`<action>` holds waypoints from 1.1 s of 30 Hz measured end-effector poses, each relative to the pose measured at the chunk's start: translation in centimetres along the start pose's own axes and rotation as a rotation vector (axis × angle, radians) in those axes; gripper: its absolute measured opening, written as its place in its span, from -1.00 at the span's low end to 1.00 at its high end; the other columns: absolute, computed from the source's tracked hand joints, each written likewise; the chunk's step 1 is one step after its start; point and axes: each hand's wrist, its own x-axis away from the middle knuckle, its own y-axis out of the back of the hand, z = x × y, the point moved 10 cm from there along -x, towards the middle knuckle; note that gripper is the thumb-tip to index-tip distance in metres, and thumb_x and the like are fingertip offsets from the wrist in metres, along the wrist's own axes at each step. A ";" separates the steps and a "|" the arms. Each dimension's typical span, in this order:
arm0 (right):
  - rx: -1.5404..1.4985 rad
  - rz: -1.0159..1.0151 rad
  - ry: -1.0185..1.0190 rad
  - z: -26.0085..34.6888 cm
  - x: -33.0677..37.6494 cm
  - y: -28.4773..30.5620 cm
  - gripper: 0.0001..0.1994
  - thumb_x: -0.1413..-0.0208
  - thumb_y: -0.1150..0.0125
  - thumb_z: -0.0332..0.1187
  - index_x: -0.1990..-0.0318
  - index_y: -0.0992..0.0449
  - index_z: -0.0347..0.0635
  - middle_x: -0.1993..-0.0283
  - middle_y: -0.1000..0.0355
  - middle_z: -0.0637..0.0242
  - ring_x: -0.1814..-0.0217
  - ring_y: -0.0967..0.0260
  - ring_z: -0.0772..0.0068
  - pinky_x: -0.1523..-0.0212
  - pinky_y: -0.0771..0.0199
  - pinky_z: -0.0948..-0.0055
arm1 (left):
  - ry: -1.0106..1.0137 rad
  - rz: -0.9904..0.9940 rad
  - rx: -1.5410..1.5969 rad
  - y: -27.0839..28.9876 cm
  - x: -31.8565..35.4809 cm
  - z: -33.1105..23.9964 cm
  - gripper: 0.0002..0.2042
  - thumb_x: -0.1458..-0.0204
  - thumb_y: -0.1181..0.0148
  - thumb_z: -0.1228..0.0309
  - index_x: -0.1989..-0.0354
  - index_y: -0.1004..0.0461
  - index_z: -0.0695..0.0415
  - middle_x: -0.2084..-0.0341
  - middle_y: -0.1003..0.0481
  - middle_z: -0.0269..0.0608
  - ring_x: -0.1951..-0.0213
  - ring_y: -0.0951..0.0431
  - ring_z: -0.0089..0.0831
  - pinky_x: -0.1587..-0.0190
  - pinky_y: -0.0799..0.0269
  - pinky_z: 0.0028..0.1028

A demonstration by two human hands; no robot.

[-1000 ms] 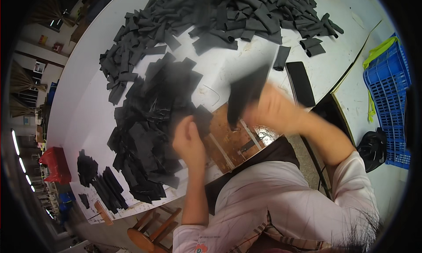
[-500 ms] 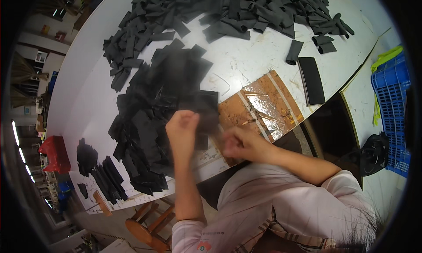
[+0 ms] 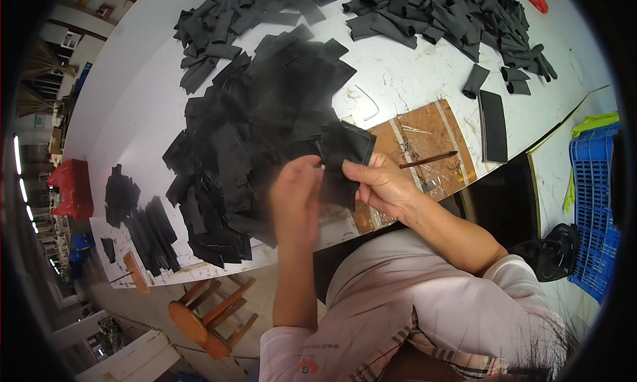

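Observation:
My right hand (image 3: 388, 186) pinches the edge of a black fabric piece (image 3: 352, 143) between thumb and fingers, at the near right side of a large pile of flat black fabric pieces (image 3: 225, 143). Beside it, my left hand (image 3: 295, 196) is raised at the near edge of the same pile. Its fingers are smeared by motion, so I cannot make out whether they grip anything. To the right of my hands lies a brown board (image 3: 424, 133) with pale strips across it and clear film on it. A thin dark stick (image 3: 428, 159) rests on the board.
Grey rolled fabric pieces (image 3: 444, 17) are heaped along the far side of the white table (image 3: 139, 103). A black phone-like slab (image 3: 492, 126) lies right of the board. Farther right stands a blue basket (image 3: 594, 209). Smaller black stacks (image 3: 152, 236) lie left, above a wooden stool (image 3: 206, 315).
My right hand has moved from the board's left edge to the black fabric piece and now pinches it. The dark stick now shows plainly on the board. The whole view has shifted slightly.

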 end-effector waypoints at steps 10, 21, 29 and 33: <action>-0.030 -0.098 0.009 0.2 -0.4 1.5 -0.82 0.02 -0.12 -0.38 0.25 -0.38 -0.21 0.32 -0.40 0.33 0.33 -0.38 0.53 0.35 -0.41 0.60 | 0.058 0.119 0.253 -0.7 2.2 2.4 -0.76 0.06 0.01 0.48 0.21 -0.32 0.34 0.48 -0.44 -0.13 0.49 -0.44 -0.46 0.46 -0.34 -0.52; 1.928 -0.317 0.124 3.1 0.8 0.5 -0.75 0.12 -0.21 -0.28 0.39 -0.40 -0.30 0.44 -0.38 0.13 0.53 -0.36 0.24 0.51 -0.35 0.42 | -0.147 -0.197 -0.361 0.9 2.5 0.4 -0.90 0.12 -0.09 0.59 0.39 -0.39 0.30 0.61 -0.40 -0.33 0.61 -0.35 -0.67 0.57 -0.26 -0.71; 1.467 -0.059 0.986 5.1 4.9 -5.4 -0.90 0.25 -0.09 -0.38 0.55 -0.41 -0.22 0.49 -0.32 0.25 0.45 -0.30 0.23 0.39 -0.31 0.39 | -0.504 -0.249 -0.801 -1.5 4.2 -1.9 -0.93 0.15 -0.05 0.65 0.45 -0.37 0.31 0.63 -0.35 -0.37 0.57 -0.31 -0.69 0.55 -0.24 -0.69; 1.524 -0.131 1.073 4.5 5.5 -5.5 -0.89 0.29 -0.04 -0.43 0.62 -0.25 -0.25 0.53 -0.16 0.19 0.55 -0.18 0.20 0.55 -0.17 0.31 | -0.463 -0.392 -0.625 2.0 2.8 -0.7 -0.85 0.17 -0.03 0.66 0.36 -0.38 0.28 0.65 -0.32 -0.38 0.67 -0.24 -0.69 0.66 -0.19 -0.69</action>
